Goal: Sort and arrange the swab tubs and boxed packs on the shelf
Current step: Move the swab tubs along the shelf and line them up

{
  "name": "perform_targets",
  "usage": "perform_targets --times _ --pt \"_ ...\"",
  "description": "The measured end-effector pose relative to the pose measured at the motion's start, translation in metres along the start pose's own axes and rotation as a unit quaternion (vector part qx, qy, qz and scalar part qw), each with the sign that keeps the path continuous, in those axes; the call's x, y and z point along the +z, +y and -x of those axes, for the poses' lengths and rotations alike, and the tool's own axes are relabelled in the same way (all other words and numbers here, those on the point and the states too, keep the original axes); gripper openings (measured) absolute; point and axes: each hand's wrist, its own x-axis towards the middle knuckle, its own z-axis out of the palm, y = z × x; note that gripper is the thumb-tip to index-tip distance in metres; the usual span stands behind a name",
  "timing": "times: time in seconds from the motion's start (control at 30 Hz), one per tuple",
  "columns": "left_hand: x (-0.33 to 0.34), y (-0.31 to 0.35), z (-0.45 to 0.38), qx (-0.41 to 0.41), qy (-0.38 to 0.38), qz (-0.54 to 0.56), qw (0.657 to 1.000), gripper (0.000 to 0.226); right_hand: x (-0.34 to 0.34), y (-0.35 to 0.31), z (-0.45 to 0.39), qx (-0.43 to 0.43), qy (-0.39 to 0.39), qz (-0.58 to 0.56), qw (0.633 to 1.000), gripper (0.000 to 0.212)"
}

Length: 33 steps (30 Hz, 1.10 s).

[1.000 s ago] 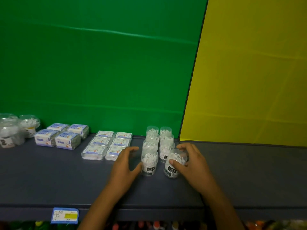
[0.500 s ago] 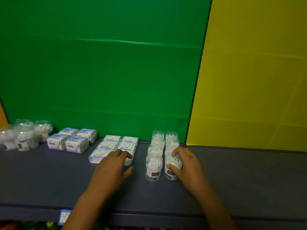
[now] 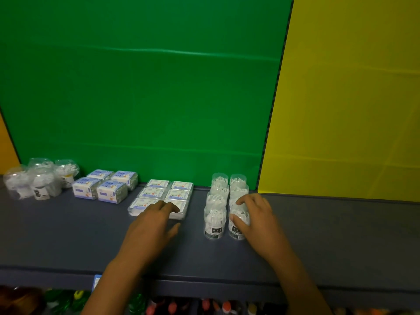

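Since a second ago the left hand (image 3: 151, 226) has gone left, off the front-left swab tub (image 3: 215, 221), and now lies over the near edge of the flat clear packs (image 3: 162, 196); the front-right swab tub (image 3: 238, 220) that was tilted now stands upright in line.

Far left on the shelf (image 3: 68, 235): cluster of clear bagged swab tubs (image 3: 38, 180). Next right: four blue-and-white boxed packs (image 3: 105, 186), two by two, touching. Then the flat clear packs, two columns of three against the green backdrop (image 3: 145, 98). Left hand's fingers (image 3: 166, 206) are relaxed and nearly straight, resting on the two nearest packs, not curled round anything.

Right of that, apart from the packs: upright swab tubs in two columns, four deep. Right hand (image 3: 256, 220) grips the front-right tub, thumb on its near face, fingers curled over the top and touching the tub behind. Yellow backdrop (image 3: 352, 98) to the right.
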Motion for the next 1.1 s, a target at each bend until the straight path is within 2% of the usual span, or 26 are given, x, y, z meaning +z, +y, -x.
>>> perform_targets --times 0.17,0.37,0.53,0.77,1.1 --pt "-0.03 -0.019 0.022 -0.013 0.017 -0.02 1.0 0.038 -0.005 -0.05 -0.001 -0.041 -0.002 0.037 0.998 0.034" --pt "-0.076 -0.061 0.074 -0.06 0.042 -0.046 0.996 0.042 0.006 -0.116 0.012 -0.069 -0.07 0.083 0.992 0.053" --pt "-0.115 -0.095 0.143 -0.105 0.052 -0.077 0.99 0.046 0.016 -0.18 0.035 -0.105 -0.126 0.062 0.985 0.056" --pt "-0.173 -0.151 0.245 -0.185 0.072 -0.124 0.972 0.049 0.047 -0.285 0.059 -0.169 -0.161 0.003 0.972 0.059" --pt "-0.252 -0.237 0.325 -0.298 0.129 -0.196 0.926 0.046 0.108 -0.43 0.04 -0.291 -0.18 -0.06 0.938 0.059"
